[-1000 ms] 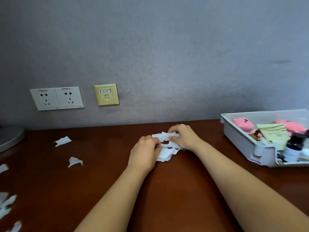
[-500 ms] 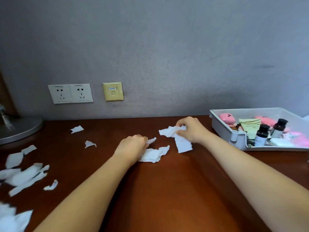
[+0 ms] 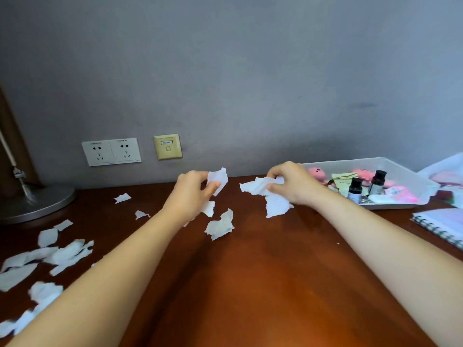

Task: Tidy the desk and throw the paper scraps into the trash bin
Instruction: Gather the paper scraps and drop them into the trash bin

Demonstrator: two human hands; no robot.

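Note:
My left hand (image 3: 193, 194) is raised above the brown desk (image 3: 263, 284) and pinches white paper scraps (image 3: 217, 180). To its right, my right hand (image 3: 290, 184) clutches a bunch of torn white scraps (image 3: 260, 187) that hang down from it. One loose scrap (image 3: 220, 225) lies on the desk between and below the hands. Two small scraps (image 3: 122, 198) lie further left, and a heap of several scraps (image 3: 50, 254) covers the desk's left side. No trash bin is in view.
A white tray (image 3: 406, 171) with pink items and two dark bottles stands at the right by the wall. A spiral notebook (image 3: 441, 226) lies at the right edge. A round metal lamp base (image 3: 37, 204) sits at far left. Wall sockets (image 3: 111, 152) are behind.
Both hands have lifted off the desk and moved apart, each holding scraps. One scrap stays on the desk between them. The view has swung to show more of the desk's left and right sides.

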